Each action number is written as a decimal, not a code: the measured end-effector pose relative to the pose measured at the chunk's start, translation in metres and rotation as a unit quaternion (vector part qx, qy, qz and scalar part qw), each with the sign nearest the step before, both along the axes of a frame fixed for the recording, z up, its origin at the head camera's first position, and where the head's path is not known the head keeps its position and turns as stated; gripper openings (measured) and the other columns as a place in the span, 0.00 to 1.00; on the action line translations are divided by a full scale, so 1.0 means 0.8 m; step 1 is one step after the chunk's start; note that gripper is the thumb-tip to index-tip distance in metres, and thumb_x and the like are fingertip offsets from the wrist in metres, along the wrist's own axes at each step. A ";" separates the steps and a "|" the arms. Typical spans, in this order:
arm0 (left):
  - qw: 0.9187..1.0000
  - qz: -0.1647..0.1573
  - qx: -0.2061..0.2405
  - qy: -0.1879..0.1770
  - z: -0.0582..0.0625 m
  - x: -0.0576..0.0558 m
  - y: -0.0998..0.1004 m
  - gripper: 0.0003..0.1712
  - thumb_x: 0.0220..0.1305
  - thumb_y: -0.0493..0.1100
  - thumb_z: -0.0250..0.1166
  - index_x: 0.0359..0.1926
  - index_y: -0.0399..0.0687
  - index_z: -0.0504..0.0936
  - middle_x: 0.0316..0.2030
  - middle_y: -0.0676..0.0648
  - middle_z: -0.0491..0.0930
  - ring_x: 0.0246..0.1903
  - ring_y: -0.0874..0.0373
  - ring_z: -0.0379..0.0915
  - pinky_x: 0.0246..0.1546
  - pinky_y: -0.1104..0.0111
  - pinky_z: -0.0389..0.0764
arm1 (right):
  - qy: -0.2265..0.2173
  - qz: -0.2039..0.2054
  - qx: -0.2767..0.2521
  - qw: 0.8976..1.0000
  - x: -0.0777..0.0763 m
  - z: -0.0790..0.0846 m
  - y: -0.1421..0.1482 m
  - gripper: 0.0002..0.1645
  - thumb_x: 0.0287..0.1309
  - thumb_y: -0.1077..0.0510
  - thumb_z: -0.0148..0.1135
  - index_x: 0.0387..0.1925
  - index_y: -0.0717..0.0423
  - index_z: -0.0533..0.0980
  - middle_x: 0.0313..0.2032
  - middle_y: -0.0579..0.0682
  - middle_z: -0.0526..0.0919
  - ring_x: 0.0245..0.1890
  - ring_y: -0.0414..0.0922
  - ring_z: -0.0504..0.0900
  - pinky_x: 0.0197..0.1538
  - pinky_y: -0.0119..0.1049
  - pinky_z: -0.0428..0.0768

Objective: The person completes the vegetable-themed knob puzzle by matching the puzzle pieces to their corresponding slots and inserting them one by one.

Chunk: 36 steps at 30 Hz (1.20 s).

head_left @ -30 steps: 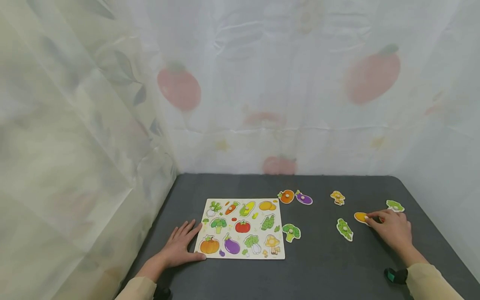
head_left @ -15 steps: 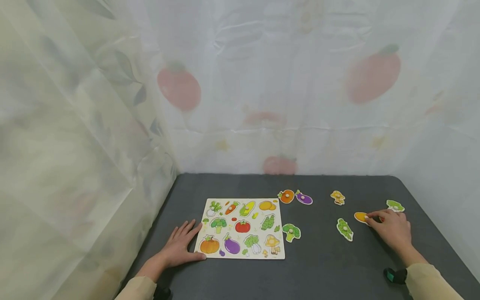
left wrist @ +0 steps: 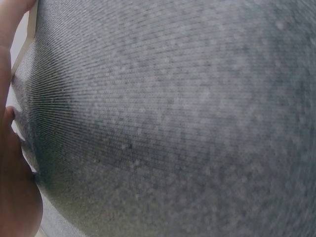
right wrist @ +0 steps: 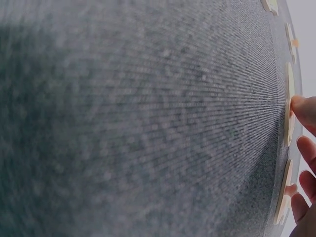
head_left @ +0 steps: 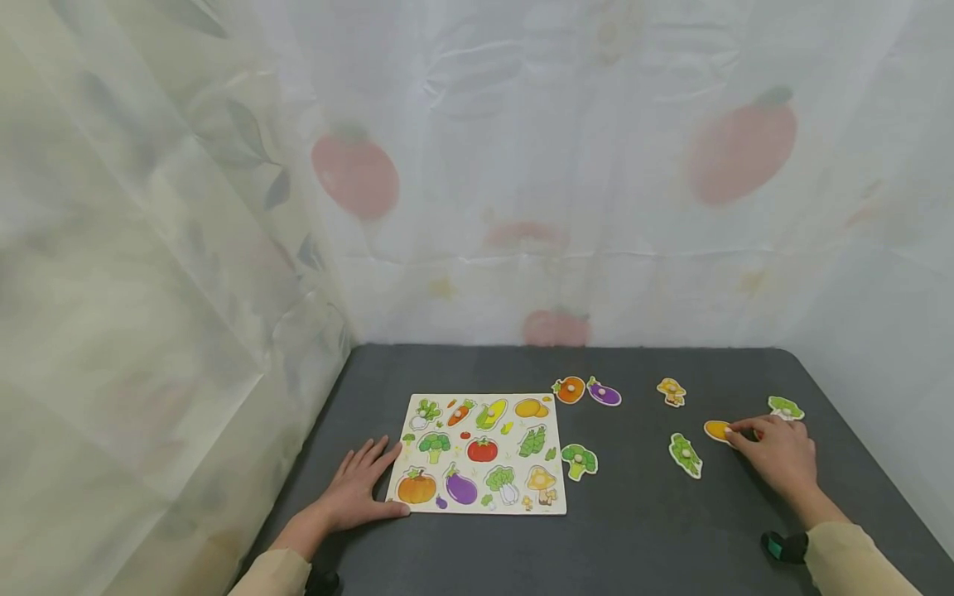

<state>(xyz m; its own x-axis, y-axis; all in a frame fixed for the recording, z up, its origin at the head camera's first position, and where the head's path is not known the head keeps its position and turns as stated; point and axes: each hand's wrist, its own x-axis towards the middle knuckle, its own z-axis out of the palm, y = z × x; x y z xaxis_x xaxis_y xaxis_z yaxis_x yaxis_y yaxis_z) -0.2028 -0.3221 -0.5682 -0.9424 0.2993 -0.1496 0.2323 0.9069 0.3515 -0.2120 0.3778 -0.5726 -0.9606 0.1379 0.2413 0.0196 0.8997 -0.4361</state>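
A dark grey table [head_left: 619, 538] with a rounded far right corner reaches to a white curtain [head_left: 477, 108] behind it. Large, pale red fruit prints [head_left: 356, 178] with green tops show on this cloth, one at upper left and one at upper right; another red shape sits low, just above the table's far edge. Small yellow stars [head_left: 442, 287] lie between them. At left hangs a creased, yellowish curtain [head_left: 134, 348] with grey leaf prints [head_left: 249, 132]; at right, whitish cloth [head_left: 887, 331]. Both wrist views show the table's speckled, finely lined surface.
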 end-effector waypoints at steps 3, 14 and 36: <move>1.000 0.000 0.000 0.001 0.000 0.000 0.000 0.68 0.47 0.83 0.66 0.82 0.57 0.56 0.80 0.41 0.49 0.78 0.36 0.39 0.73 0.35 0.38 | 0.001 0.001 0.001 1.000 0.000 0.001 -0.001 0.17 0.64 0.50 0.69 0.38 0.62 0.87 0.45 0.69 0.79 0.45 0.69 0.67 0.41 0.64 0.64; 1.000 -0.002 0.000 0.003 0.000 0.001 0.000 0.67 0.48 0.83 0.66 0.82 0.57 0.56 0.80 0.41 0.50 0.78 0.36 0.39 0.72 0.34 0.38 | 0.001 0.001 -0.002 1.000 0.000 0.000 0.000 0.17 0.64 0.50 0.68 0.38 0.63 0.86 0.44 0.68 0.80 0.46 0.70 0.67 0.41 0.65 0.64; 1.000 -0.002 -0.001 -0.001 0.001 0.001 0.000 0.67 0.47 0.84 0.65 0.81 0.57 0.57 0.80 0.41 0.50 0.78 0.36 0.39 0.73 0.35 0.38 | 0.019 0.016 -0.007 1.000 0.000 0.000 -0.004 0.16 0.65 0.52 0.67 0.38 0.64 0.86 0.46 0.70 0.80 0.48 0.72 0.67 0.43 0.67 0.64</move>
